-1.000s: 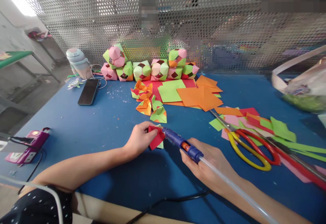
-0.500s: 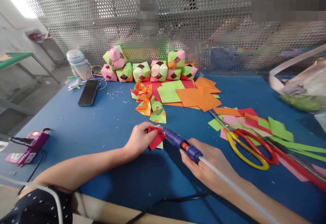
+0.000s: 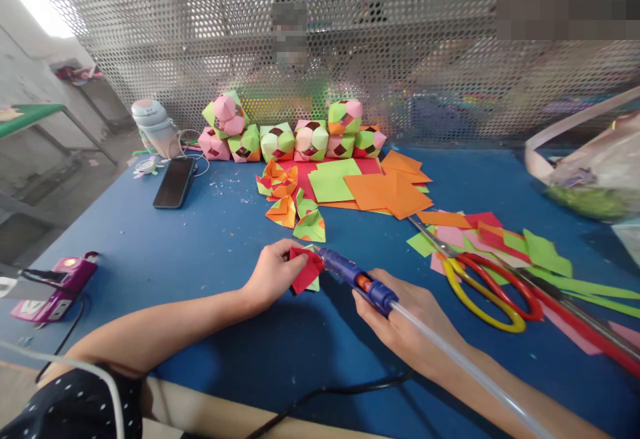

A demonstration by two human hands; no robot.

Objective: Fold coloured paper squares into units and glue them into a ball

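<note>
Between the thumb and fingers of my left hand (image 3: 274,271) is a folded paper piece (image 3: 306,272), red on top with light green showing at its edges. My right hand (image 3: 400,312) is closed around a blue hot glue gun (image 3: 345,269), a long clear glue stick (image 3: 470,366) running out of its back. The gun's nozzle meets the red paper's right edge or sits very close to it; I cannot tell which. Just beyond my left hand lie folded green pieces (image 3: 310,226) and orange ones (image 3: 283,211).
Paper balls (image 3: 277,141) stand stacked along the perforated metal screen (image 3: 225,39). Paper squares (image 3: 367,189) lie in front. Scissors (image 3: 493,292) rest on scraps at right. At left are a phone (image 3: 174,182), a bottle (image 3: 153,122) and a purple power strip (image 3: 63,286). A black cord (image 3: 340,390) crosses the front.
Almost nothing differs. Both hands, the glue gun and the folded paper keep their places, and the view has shifted very slightly.
</note>
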